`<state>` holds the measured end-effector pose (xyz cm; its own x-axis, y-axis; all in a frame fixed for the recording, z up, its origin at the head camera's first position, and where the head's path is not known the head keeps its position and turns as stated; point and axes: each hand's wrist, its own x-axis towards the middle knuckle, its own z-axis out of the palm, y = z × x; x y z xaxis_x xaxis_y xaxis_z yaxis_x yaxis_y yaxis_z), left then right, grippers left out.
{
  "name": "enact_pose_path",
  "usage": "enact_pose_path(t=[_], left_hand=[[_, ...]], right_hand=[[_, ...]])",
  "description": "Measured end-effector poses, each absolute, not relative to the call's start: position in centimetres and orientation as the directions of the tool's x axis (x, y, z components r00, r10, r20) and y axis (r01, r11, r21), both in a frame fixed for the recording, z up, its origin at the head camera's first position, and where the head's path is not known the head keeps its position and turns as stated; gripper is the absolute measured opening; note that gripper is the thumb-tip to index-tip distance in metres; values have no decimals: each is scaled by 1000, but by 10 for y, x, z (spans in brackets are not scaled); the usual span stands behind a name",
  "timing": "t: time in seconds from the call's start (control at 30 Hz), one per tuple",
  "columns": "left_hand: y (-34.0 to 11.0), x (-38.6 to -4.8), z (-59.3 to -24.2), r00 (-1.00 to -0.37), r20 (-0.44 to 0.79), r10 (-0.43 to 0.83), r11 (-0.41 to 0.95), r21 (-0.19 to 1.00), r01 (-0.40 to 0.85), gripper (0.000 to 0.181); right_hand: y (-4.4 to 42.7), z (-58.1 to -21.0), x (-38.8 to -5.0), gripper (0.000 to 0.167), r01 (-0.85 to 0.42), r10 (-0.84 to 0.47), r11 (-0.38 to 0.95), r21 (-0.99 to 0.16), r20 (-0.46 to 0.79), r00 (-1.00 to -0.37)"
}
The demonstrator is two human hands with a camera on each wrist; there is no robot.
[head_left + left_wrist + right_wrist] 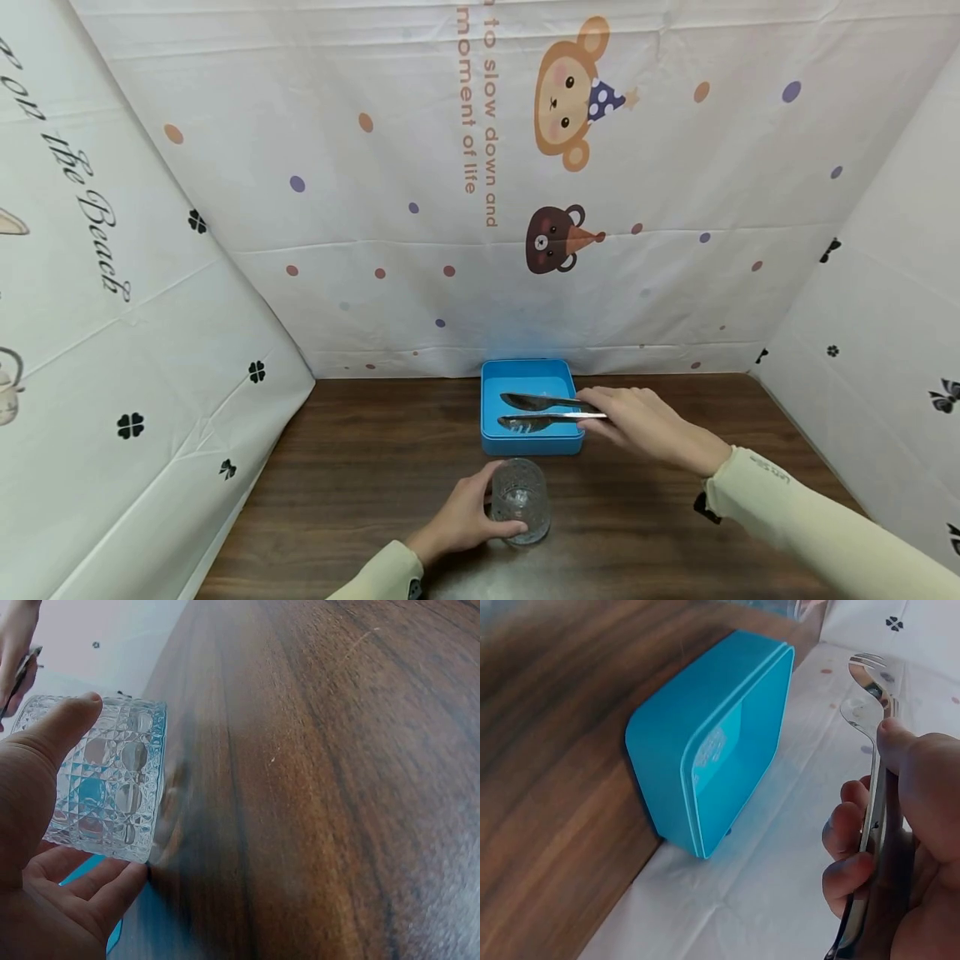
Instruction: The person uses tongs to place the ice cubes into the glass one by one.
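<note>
A clear, patterned glass (pixel 521 502) stands upright on the table, and my left hand (pixel 467 514) grips its side, thumb in front and fingers behind. In the left wrist view the thumb lies across the cut-pattern glass (pixel 112 776). My right hand (pixel 645 423) holds several pieces of metal cutlery (pixel 536 402) above the blue box (pixel 532 447). The right wrist view shows a fork and a rounded piece like a spoon in the cutlery (pixel 877 772), pinched between thumb and fingers, with the blue box (pixel 675 712) beside them. The handles are partly hidden by the hand.
The blue box stands at the back of the brown wooden table (pixel 360 467), close to the white printed cloth (pixel 420 200) behind it. More white cloth hangs along the left and right sides.
</note>
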<state>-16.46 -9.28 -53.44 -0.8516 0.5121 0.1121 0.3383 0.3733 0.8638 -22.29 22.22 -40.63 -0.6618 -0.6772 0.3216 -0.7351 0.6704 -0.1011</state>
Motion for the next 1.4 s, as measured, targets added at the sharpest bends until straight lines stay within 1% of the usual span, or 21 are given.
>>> enact_pose_path(t=[0.17, 0.33, 0.53, 0.6, 0.7, 0.9, 1.13, 1.4], left_hand=[[-93, -165, -534, -849, 119, 515, 378, 858, 349, 81], [-92, -166, -535, -844, 125, 522, 370, 858, 356, 81], [-92, -166, -535, -851, 105, 514, 389, 856, 340, 83], [-92, -166, -535, -853, 103, 511, 397, 852, 340, 83], [-92, -166, -535, -854, 102, 509, 402, 850, 341, 83], [-92, -165, -534, -855, 96, 509, 398, 855, 333, 83], [-93, -165, -535, -856, 89, 510, 398, 858, 326, 83], [-92, -165, -535, -856, 87, 510, 397, 859, 324, 83]], right_hand=[[219, -401, -238, 42, -716, -669, 690, -104, 286, -686], [216, -400, -253, 38, -716, -673, 689, -109, 269, -689], [214, -400, -273, 34, -712, -676, 694, -112, 240, -697], [213, -401, -280, 30, -714, -681, 692, -107, 232, -695], [211, -403, -290, 29, -717, -687, 691, -93, 224, -691], [209, -406, -305, 35, -707, -684, 706, -53, 211, -699], [208, -410, -319, 47, -676, -662, 733, -73, 155, -734], [207, -408, -329, 45, -643, -635, 759, -100, 105, -766]])
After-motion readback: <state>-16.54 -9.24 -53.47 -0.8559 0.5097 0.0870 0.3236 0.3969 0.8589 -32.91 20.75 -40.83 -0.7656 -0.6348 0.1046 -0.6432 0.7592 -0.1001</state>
